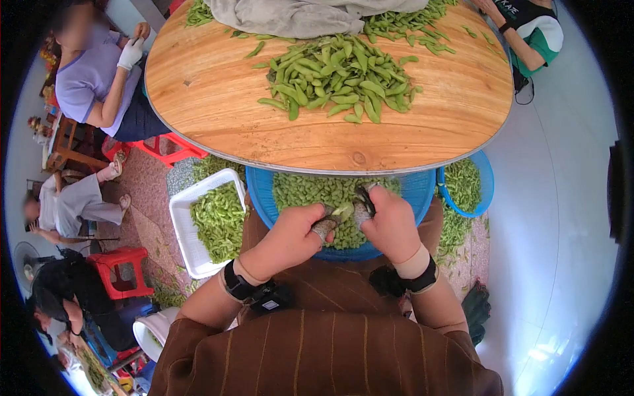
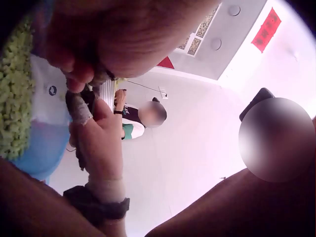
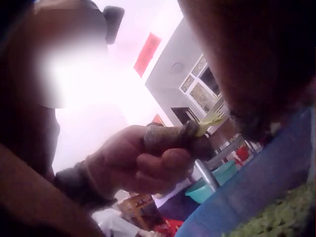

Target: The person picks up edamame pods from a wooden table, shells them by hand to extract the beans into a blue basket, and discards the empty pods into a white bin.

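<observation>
Both hands meet over a blue basin [image 1: 263, 204] filled with shelled green beans [image 1: 300, 191]. Between them is a pale green edamame pod [image 1: 343, 211]. My left hand [image 1: 294, 234] pinches one end, its thumb in a grey wrap [image 3: 163, 137]. From the other side the curled fingers of my right hand [image 1: 393, 228] meet the pod, a grey wrap [image 2: 78, 107] on one digit and a dark piece [image 1: 364, 198] by the fingers. In the right wrist view the pod [image 3: 210, 124] sticks out from the left fingertips; the right hand's fingertips are in shadow there.
A wooden table [image 1: 218, 125] bears a heap of edamame pods [image 1: 337, 76] and a grey cloth [image 1: 284, 16]. A white basket [image 1: 181, 218] of pods stands left of the basin, a blue basket [image 1: 485, 185] right. Other people sit around; a red stool [image 1: 122, 270] is at left.
</observation>
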A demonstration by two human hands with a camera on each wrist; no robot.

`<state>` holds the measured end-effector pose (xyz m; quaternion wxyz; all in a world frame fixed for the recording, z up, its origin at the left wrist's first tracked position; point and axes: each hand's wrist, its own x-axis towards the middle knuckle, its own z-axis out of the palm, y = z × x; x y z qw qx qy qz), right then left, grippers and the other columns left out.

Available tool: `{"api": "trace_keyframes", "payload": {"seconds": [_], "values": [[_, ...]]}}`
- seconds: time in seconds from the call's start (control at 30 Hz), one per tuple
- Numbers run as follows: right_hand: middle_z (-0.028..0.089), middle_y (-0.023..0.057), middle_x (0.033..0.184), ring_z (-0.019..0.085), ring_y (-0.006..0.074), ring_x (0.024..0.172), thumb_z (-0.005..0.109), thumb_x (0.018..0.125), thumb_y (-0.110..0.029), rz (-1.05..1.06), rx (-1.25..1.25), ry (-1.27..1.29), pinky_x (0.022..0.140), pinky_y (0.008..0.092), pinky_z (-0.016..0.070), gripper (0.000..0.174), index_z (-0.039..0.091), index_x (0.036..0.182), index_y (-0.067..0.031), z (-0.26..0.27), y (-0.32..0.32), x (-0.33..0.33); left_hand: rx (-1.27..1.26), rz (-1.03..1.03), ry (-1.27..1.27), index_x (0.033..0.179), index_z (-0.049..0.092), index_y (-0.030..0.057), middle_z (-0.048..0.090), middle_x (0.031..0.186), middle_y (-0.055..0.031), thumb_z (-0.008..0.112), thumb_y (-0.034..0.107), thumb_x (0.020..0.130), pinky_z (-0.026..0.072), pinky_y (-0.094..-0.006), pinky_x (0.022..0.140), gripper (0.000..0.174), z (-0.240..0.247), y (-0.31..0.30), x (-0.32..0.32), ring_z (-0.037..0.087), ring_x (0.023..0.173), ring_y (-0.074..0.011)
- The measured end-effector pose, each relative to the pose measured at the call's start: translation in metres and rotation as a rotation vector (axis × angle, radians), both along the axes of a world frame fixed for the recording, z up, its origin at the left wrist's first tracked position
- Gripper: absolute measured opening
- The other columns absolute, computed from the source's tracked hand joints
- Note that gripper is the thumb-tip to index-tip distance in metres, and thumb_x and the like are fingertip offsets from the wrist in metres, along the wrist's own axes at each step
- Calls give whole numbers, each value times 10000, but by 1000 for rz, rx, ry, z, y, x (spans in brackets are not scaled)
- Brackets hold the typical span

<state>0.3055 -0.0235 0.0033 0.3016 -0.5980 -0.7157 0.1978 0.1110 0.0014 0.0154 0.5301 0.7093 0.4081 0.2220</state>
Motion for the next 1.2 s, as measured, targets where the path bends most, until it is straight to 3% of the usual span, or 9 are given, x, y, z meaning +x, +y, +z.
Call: {"api": "trace_keyframes", "payload": {"seconds": [0.1,0.17,0.3,0.37,0.47,0.67,0.87,0.93,1.2], "values": [[534,180,689,539,390,673,657,730,-129,-53,97,-78,579,413,439,208,522,836,-11,1,-2,2,-19,51,161,760,579,15,618,652,-62,541,37,798,451,-286,497,58,1,0,-6,581,543,-134],[533,177,681,530,378,632,673,752,-155,-55,155,-35,555,394,421,209,544,830,-11,6,-7,1,299,10,230,753,577,27,620,636,-48,561,54,801,453,-293,494,57,-3,1,-5,594,546,-147],[534,164,672,541,362,647,655,741,-125,187,-176,181,574,362,448,184,518,771,-5,20,-8,5,410,-219,117,827,566,15,601,694,-170,574,39,772,463,-335,530,61,11,5,-3,578,568,-281],[529,168,675,539,322,624,656,760,-141,170,-864,698,572,359,435,193,532,812,-3,33,-7,12,-261,-371,1,835,568,26,607,677,-75,567,64,820,448,-274,500,41,24,7,-6,562,540,-148],[539,159,689,536,281,612,668,760,-162,233,-954,909,569,352,437,208,554,837,-7,29,-5,14,-607,-308,-254,871,587,39,598,689,-1,537,95,872,439,-211,503,75,16,8,-15,539,557,-54],[569,165,728,564,356,675,681,747,-166,158,-45,84,598,393,462,195,581,821,-16,46,20,9,-498,96,65,924,607,25,597,660,-25,547,122,869,438,-228,504,127,27,5,-64,554,565,-78],[565,203,741,561,399,715,623,719,-69,-223,345,-170,625,444,456,129,550,796,3,51,83,12,453,225,869,798,603,0,593,660,-157,618,145,814,464,-376,563,147,-15,-6,-138,592,597,-304],[563,204,738,558,404,711,613,706,-52,-226,325,-197,621,446,454,129,539,792,9,44,92,12,250,410,812,817,609,-2,594,709,-198,647,161,788,463,-432,612,170,1,-9,-130,579,681,-401],[588,179,689,570,333,625,627,738,-80,-208,-25,109,584,382,452,135,580,820,17,51,76,22,375,169,413,882,621,19,614,833,-200,644,115,776,474,-394,640,145,4,4,-71,601,758,-353]]}}
